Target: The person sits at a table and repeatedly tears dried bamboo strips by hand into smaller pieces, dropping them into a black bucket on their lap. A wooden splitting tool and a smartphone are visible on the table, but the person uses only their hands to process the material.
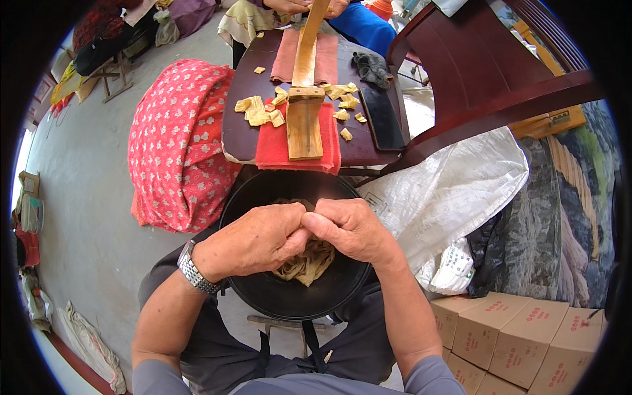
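My left hand (261, 237), with a metal-band watch (195, 269) at its wrist, meets my right hand (351, 228) over a black tub (296, 306). The fingers of both are closed in a pinch, thumbs close together, on a small piece almost wholly hidden by the fingers. Crumpled pale yellow strips (310, 269) lie in the tub below, partly covered by my hands. Beyond the tub, a wooden block with an upright slat (305, 126) rests on a folded red cloth (271, 148) on a dark chair seat (242, 140). Yellowish flat pieces (256, 111) lie on both sides of it.
A phone (381, 118) and a dark glove (371, 69) lie on the seat's right side. The chair's backrest (484, 64) rises at right. A red patterned cloth bundle (180, 143) stands left, a white woven sack (454, 182) right, cardboard boxes (513, 335) lower right. Another person's hands (291, 5) show at top.
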Demonstrator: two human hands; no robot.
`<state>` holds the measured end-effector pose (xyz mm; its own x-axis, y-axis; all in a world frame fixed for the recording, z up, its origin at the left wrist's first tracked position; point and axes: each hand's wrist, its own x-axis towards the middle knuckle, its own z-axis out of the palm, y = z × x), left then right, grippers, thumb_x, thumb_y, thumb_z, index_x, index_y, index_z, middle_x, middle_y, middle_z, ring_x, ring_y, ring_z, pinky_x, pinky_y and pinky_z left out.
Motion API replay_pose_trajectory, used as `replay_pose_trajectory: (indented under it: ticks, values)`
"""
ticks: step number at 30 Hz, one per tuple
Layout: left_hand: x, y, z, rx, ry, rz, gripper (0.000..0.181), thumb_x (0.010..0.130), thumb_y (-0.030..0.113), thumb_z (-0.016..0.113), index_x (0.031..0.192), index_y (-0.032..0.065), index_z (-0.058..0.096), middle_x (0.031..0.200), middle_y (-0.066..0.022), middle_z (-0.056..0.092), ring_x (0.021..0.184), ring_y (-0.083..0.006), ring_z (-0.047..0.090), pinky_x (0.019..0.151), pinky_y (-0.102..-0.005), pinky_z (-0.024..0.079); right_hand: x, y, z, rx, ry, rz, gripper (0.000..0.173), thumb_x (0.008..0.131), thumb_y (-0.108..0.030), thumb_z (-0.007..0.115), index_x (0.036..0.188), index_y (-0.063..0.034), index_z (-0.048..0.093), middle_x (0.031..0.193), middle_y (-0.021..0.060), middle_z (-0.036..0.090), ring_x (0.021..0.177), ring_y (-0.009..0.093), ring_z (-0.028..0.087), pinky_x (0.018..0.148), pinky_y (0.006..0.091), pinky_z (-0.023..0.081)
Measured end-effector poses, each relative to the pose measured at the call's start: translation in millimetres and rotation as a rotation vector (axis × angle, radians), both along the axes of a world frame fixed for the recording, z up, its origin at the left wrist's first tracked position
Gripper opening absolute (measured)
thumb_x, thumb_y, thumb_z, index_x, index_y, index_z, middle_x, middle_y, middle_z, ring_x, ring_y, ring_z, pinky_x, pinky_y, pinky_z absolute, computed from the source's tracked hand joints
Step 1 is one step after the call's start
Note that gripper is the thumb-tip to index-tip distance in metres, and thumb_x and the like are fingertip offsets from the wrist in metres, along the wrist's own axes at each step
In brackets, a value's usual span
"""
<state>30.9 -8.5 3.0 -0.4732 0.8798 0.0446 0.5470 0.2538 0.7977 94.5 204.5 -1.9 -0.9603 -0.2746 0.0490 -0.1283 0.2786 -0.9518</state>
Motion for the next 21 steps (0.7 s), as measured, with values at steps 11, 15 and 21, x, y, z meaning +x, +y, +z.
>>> replay_pose_trajectory:
  ticks: [11,15,21]
  values:
    - [-14.2,9.9,-11.2,0.473,-0.661,0.456,0.047,0.111,0.038,0.048,0.136,0.0002,0.060,0.122,-0.0062,0.065,0.119,-0.0156,0.056,0.110,-0.0327,0.041,-6.5,-6.6,-22.3,-0.385,-0.244,-0.199,0.031,0.103,-0.029,0.070,0.117,-0.0036,0.059,0.093,-0.0001,0.062,0.080,0.007,0.058,0.074,0.0241,0.050]
    - [-7.3,21.3,-15.1,0.550,-0.917,0.423,0.054,0.111,0.042,0.044,0.141,-0.0005,0.058,0.123,-0.0077,0.065,0.108,-0.0158,0.059,0.098,-0.0319,0.048,-5.3,-25.2,-22.5,-0.356,-0.196,-0.174,0.033,0.105,-0.028,0.065,0.125,-0.0037,0.056,0.094,0.0026,0.063,0.079,0.010,0.060,0.073,0.0252,0.051]
    - [-4.1,27.5,-15.3,0.532,-1.029,0.340,0.052,0.112,0.041,0.042,0.136,-0.0012,0.060,0.126,-0.0127,0.067,0.104,-0.0170,0.064,0.091,-0.0337,0.054,-6.7,-26.4,-13.9,-0.196,-0.154,-0.200,0.027,0.110,-0.030,0.055,0.102,-0.0046,0.060,0.078,0.0054,0.061,0.069,0.015,0.060,0.065,0.0308,0.050]
